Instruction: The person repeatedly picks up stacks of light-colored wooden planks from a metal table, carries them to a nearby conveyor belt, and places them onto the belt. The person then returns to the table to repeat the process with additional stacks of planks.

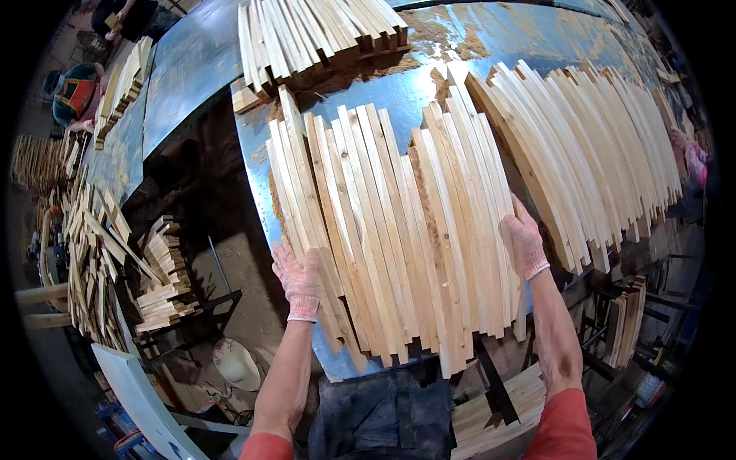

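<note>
A row of pale wooden strips [383,230] lies side by side on the metal table [257,165] in front of me, with uneven ends and a notch at the far edge. My left hand [297,282], in a pinkish knit glove, rests open against the row's left side, fingers stretched out and thumb toward the wood. At the right side, my right hand [526,239], gloved alike, lies against the outermost strip with fingers extended. The strips sit between my two palms. Part of my right hand's fingers is hidden behind the wood's edge.
Another row of strips [590,153] stands close on the right, and a stack [322,34] lies at the far side amid sawdust [452,34]. Loose offcuts [96,261] pile up at left. A pale hat [236,364] is below. A co-worker [77,96] is at far left; another person's hand [681,139] shows at right.
</note>
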Tool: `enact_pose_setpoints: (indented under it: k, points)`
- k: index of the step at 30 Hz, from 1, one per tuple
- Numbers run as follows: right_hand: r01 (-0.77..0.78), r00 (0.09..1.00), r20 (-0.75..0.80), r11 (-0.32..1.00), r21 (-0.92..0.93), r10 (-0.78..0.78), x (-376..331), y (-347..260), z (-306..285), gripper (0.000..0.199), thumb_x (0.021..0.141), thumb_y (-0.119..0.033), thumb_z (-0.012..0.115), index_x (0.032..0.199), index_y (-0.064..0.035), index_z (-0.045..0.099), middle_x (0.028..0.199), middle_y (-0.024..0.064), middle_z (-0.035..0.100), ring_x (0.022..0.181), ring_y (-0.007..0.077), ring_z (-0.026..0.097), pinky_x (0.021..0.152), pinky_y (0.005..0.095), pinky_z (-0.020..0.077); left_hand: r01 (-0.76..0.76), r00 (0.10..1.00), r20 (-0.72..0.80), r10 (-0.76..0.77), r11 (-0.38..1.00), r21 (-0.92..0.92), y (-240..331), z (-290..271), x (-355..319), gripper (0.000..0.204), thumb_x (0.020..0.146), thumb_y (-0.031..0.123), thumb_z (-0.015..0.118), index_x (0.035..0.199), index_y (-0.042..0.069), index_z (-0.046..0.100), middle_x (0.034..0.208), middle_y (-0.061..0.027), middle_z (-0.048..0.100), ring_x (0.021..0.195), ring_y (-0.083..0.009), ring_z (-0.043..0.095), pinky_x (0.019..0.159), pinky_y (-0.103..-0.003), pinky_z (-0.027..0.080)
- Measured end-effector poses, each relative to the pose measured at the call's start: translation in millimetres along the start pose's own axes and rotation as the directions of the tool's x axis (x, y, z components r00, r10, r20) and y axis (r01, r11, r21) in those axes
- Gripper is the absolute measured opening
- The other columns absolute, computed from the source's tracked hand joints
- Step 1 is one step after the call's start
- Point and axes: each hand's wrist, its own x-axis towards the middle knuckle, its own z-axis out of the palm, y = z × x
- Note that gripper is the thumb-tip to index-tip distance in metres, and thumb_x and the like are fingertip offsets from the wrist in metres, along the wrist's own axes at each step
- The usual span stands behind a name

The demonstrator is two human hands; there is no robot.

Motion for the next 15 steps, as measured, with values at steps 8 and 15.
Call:
enact_pose_setpoints:
  k: [8, 15]
  points:
    - [-0.066, 0.997, 0.049, 0.998, -0.006, 0.066, -58, 26, 61, 0.084, 0.095, -0.026, 0.076, 0.166, 0.0039, 0.042, 0.160, 0.0143, 0.056, 0.145, 0.0246, 0.053, 0.124, 0.0377, 0.0401, 0.256, 0.963, 0.219, -0.155, 0.779, -0.573, -84, -44, -46, 0.081, 0.104, 0.036, 0.069, 0.170, 0.006, 0.033, 0.166, -0.0195, 0.046, 0.153, -0.0322, 0.045, 0.127, -0.042, 0.036]
    - [-0.164, 0.981, 0.105, 0.986, 0.014, 0.161, -71, 31, 94, 0.078, 0.095, -0.028, 0.079, 0.160, 0.0025, 0.049, 0.150, 0.0133, 0.062, 0.138, 0.0240, 0.058, 0.119, 0.0384, 0.0437, 0.490, 0.869, 0.450, -0.204, 0.233, -0.840, -101, -89, -85, 0.073, 0.100, 0.022, 0.073, 0.164, 0.012, 0.041, 0.144, -0.0067, 0.063, 0.127, -0.0222, 0.065, 0.110, -0.040, 0.054]
